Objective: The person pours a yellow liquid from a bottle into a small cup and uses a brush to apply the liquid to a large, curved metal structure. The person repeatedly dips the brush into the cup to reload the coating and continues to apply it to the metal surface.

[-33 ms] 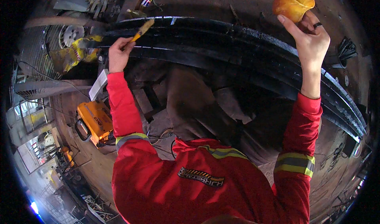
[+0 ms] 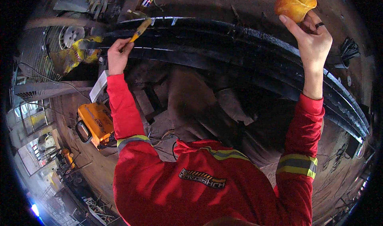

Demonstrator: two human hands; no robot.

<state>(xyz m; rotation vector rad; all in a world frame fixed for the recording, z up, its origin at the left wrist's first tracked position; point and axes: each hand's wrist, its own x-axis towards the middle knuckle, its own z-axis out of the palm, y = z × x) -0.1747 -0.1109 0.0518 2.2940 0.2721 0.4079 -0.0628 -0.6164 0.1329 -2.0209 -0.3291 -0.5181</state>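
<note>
My left hand (image 2: 118,56) pinches the yellow handle of a paintbrush (image 2: 141,30). The brush slants up to the right, its bristle end over the far edge of several long, curved black metal beams (image 2: 207,36) that cross in front of me. Up at the far right, my right hand (image 2: 315,38) grips a yellow-orange cup (image 2: 296,6) between thumb and fingers, held above the beams' far side. The cup's mouth is partly visible, but what is inside is hard to make out. A dark ring sits on one finger of that hand.
To the left stands an orange machine (image 2: 95,124) with a black handle, below a white panel (image 2: 98,86). A yellow plastic bag (image 2: 81,52) lies near a wheel (image 2: 72,36). Dark thin rods (image 2: 349,48) stand bundled at the right. A small can (image 2: 147,1) lies beyond the beams.
My left hand and the paintbrush have shifted slightly left and toward me. The right hand and cup have barely moved.
</note>
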